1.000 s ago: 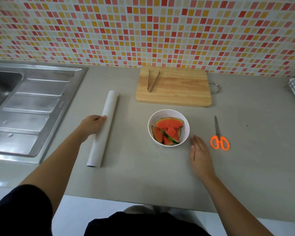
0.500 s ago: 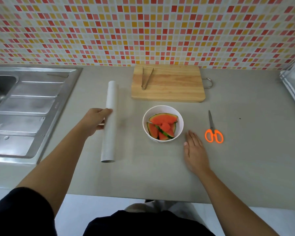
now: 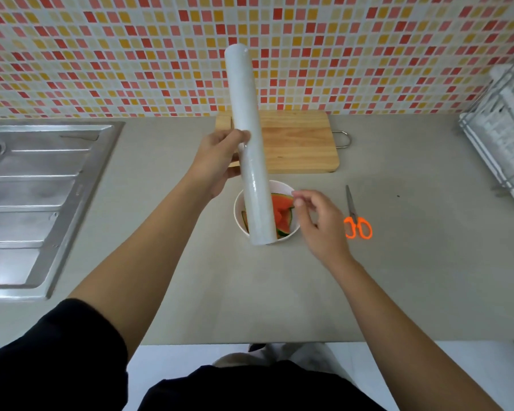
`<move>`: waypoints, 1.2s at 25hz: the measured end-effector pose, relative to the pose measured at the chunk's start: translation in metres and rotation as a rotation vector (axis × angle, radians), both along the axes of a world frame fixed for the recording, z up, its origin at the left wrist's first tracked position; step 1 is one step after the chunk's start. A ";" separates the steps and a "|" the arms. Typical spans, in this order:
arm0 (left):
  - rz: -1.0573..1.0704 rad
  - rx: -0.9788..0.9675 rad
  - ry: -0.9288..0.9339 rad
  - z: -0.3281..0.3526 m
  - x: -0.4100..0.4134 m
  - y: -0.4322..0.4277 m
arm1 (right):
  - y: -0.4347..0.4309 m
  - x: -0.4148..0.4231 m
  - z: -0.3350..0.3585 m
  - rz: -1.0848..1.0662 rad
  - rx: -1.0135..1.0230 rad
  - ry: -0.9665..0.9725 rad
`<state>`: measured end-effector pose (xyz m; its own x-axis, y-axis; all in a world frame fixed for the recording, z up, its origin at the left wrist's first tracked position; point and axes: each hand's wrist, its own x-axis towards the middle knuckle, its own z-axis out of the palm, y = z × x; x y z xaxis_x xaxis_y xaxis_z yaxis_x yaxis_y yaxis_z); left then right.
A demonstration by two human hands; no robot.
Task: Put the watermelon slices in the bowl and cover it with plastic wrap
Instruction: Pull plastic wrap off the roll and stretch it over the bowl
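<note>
Your left hand (image 3: 217, 161) has its fingers clamped on the plastic wrap roll (image 3: 248, 143) about mid-length, roll held up off the counter (image 3: 398, 277), near end hanging in front of the bowl (image 3: 238, 212). Your right hand (image 3: 321, 223) hovers at the bowl's right rim, fingers loosely curled and apart, thumb and forefinger nearly pinched, gripping nothing I can see. Watermelon slices (image 3: 281, 212) are in the bowl, partly hidden by the roll. Orange scissors (image 3: 357, 221) lie just right of your right hand. Cutting board (image 3: 300, 143) sits far of the bowl. Sink (image 3: 36, 197) left, dish rack (image 3: 502, 134) far right.
</note>
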<state>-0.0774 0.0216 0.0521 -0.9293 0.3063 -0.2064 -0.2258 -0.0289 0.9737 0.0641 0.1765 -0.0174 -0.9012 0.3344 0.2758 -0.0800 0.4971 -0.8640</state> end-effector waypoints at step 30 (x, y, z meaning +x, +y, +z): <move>0.013 0.319 0.153 0.007 -0.015 -0.017 | -0.033 -0.018 0.023 -0.160 -0.018 -0.074</move>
